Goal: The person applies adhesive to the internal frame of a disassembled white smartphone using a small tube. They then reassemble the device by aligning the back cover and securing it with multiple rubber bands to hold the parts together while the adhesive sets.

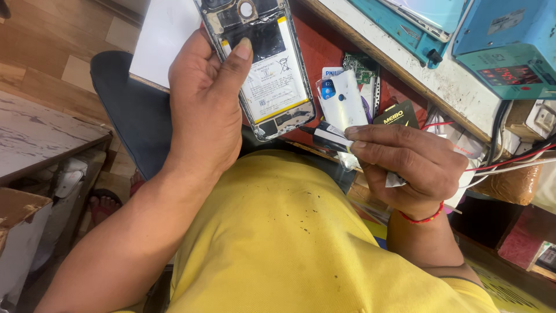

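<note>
The left hand (200,104) is gripping an opened phone (263,64) by its rigid edges—thumb pressing the fragile, light battery (275,81)—while the right hand (414,168), at four o'clock, is pinching a slim black-and-white tool (327,136).

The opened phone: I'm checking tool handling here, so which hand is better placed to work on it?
Probably the right hand: it grips a small black-and-white tool tipped near the opened phone, which the left hand holds.

phone (269,69) left of tool (330,138) (tip near phone)
</note>
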